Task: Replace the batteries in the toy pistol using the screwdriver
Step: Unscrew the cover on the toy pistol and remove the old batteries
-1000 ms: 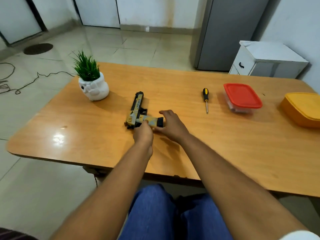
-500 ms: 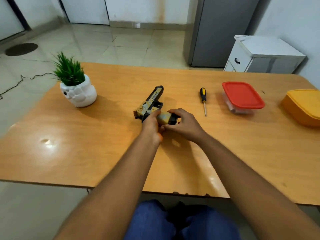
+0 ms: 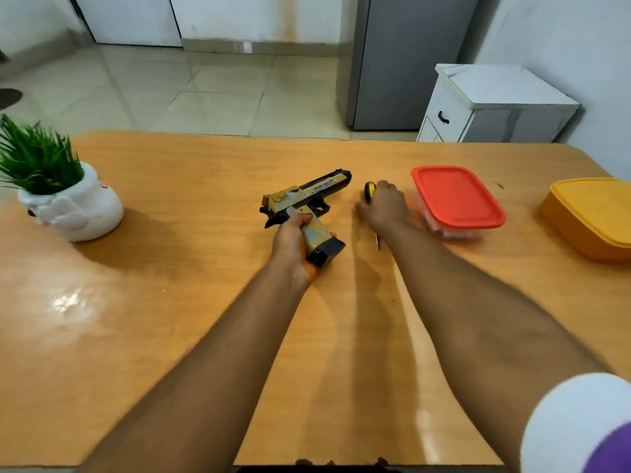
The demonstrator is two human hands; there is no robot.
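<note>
Left hand [image 3: 293, 241] wrapped round the grip of the toy pistol [image 3: 300, 204], thumb side up, holding it down on the table [image 3: 191, 274]; barrel pointed away and to the right, butt with dark magazine base toward the body. Right hand [image 3: 384, 208] sat over the screwdriver [image 3: 369, 192], just right of the pistol and just left of the red-lidded container [image 3: 457, 198]. Only the yellow-black handle end showed past the fingers, plus a bit of metal tip on the near side under the wrist, so long axis ran roughly away-to-near, handle far, tip toward the body. Fingers draped across the handle but blurred; couldn't tell whether closed on it or only touching. Tool lay directly under the right hand and well clear of the left, so pickup looked like the right hand's job, with the left busy pinning the pistol. Judged step: grabbing the driver, battery cover not yet opened, no screw visible from this angle. Next move likely needed the shaft swung left toward the pistol's grip. Risk: handle rolling toward the container if nudged. Yellow container [image 3: 594, 216] far right and potted plant [image 3: 61, 196] far left, both well apart from the work
</note>
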